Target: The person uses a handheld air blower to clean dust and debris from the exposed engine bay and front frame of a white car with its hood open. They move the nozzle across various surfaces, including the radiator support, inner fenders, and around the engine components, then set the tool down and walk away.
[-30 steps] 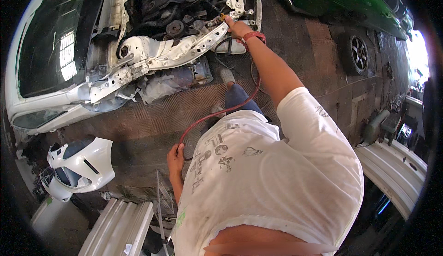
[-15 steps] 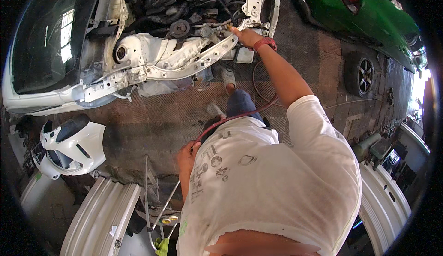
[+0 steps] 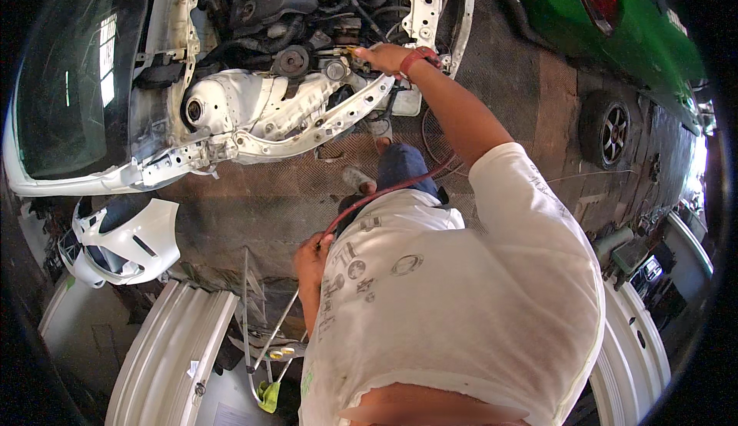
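Note:
My right hand (image 3: 383, 58) reaches over the front of a white car body (image 3: 280, 142) into its uncovered engine bay. Its fingers are closed at a small yellowish thing (image 3: 353, 51), too small to name, beside the dark engine (image 3: 269, 0). A round pulley-like part (image 3: 292, 61) lies left of those fingertips. Low at my left side, my left hand (image 3: 310, 260) is closed around a red hose (image 3: 384, 192). The hose passes in front of my legs and curves down to the floor on the right. Part of the left hand's grip is hidden by my shirt.
A green car (image 3: 630, 34) stands at the upper right, with a loose wheel (image 3: 605, 130) near it. White bumper (image 3: 134, 242) at left. White panels (image 3: 165, 357) and a metal-framed stand (image 3: 269, 334) are close behind on the left; another white panel (image 3: 634, 349) is behind right.
My right hand has moved left, farther over the engine bay, and the small yellowish thing has moved with it. My left hand stays on the hose. The view has shifted slightly.

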`<move>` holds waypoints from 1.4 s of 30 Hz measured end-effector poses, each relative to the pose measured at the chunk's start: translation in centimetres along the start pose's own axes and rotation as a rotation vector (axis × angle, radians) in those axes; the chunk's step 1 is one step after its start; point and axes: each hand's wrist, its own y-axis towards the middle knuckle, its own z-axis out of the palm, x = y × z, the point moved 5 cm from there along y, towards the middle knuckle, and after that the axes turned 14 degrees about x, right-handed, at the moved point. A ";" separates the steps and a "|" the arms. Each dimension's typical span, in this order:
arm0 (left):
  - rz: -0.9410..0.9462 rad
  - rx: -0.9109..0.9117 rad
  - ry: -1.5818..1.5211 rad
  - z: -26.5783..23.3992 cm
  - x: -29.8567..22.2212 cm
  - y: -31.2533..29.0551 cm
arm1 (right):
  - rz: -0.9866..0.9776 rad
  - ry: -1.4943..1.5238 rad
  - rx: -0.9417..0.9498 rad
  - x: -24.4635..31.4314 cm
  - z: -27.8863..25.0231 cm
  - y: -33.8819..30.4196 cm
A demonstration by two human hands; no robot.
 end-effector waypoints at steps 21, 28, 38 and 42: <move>0.017 -0.025 -0.120 1.6 -0.5 1.3 | 0.067 -0.283 0.061 2.7 -1.0 5.9; 0.029 -0.104 -0.109 2.0 -1.1 0.4 | 0.102 -0.404 -0.021 0.1 0.8 13.0; -0.003 -0.061 -0.086 3.0 -0.3 -0.5 | 0.110 -0.502 -0.041 -2.7 3.0 18.1; 0.007 -0.088 -0.084 3.3 -0.2 -0.8 | 0.028 -0.403 -0.131 -1.4 1.1 13.2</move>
